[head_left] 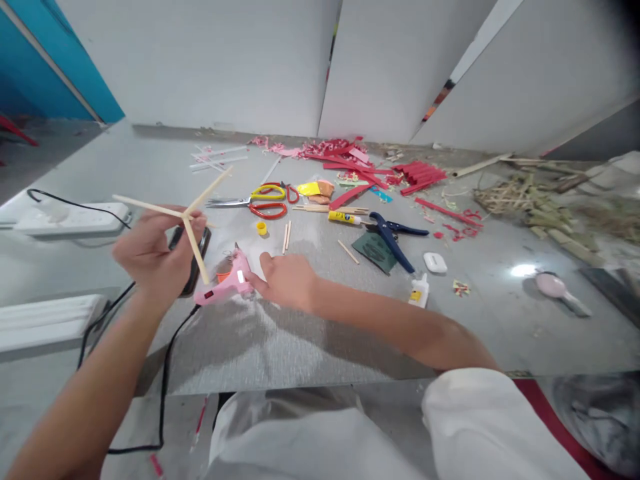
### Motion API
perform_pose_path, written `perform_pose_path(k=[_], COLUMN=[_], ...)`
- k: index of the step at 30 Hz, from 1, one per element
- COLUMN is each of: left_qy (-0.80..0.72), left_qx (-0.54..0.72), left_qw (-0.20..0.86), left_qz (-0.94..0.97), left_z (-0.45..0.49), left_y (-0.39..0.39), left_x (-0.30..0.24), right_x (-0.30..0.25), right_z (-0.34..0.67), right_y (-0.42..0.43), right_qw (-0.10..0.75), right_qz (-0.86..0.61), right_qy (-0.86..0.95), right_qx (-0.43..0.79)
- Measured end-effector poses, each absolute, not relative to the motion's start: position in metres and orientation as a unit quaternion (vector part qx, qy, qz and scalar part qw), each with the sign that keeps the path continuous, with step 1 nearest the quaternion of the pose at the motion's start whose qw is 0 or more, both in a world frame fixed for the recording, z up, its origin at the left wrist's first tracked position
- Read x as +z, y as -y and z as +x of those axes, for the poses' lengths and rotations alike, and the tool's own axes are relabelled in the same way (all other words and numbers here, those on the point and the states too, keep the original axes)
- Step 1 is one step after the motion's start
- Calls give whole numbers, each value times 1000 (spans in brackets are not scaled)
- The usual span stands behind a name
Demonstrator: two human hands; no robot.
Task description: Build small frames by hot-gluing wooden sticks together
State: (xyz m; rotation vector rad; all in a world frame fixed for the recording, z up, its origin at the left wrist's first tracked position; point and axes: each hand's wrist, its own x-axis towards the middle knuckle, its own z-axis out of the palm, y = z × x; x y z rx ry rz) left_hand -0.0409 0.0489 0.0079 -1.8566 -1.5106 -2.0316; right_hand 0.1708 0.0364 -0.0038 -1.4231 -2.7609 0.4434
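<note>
My left hand (153, 252) is raised at the left, fingers pinched round the joint of a three-armed piece of thin wooden sticks (186, 217). My right hand (285, 279) rests on the grey table (310, 333) and touches the handle end of a pink glue gun (226, 283), which lies on the table; its fingers look curled against the gun. A black cord (163, 373) runs from the gun off the front edge.
Beyond the hands lie yellow and red scissors (260, 200), a glue stick (344, 217), blue cutters (393, 240), a small glue bottle (419, 291), loose sticks and red paper strips (420, 175). A white power strip (70, 219) sits at the left, bamboo scraps (525, 200) at the right.
</note>
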Motion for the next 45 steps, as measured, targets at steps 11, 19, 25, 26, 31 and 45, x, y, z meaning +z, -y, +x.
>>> perform_pose_path(k=[11, 19, 25, 26, 31, 45], left_qy=[432, 481, 475, 475, 516, 491], left_qx=[-658, -693, -750, -752, -719, -671], left_qw=[45, 25, -10, -23, -57, 36], left_qz=[-615, -536, -459, -457, -462, -555], left_z=[-62, -82, -91, -90, -87, -67], left_y=[-54, -57, -67, -66, -60, -57], left_x=[-13, -7, -3, -2, 2, -16], right_x=[-14, -8, -9, -11, -15, 9], right_z=[108, 111, 128, 132, 141, 203], right_y=[-62, -57, -57, -59, -63, -47], right_qw=[-4, -4, 39, 46, 152, 582], right_qz=[-505, -515, -541, -544, -524, -409], right_qy=[832, 816, 776, 764, 650, 386], right_qx=[231, 260, 322, 345, 529, 587])
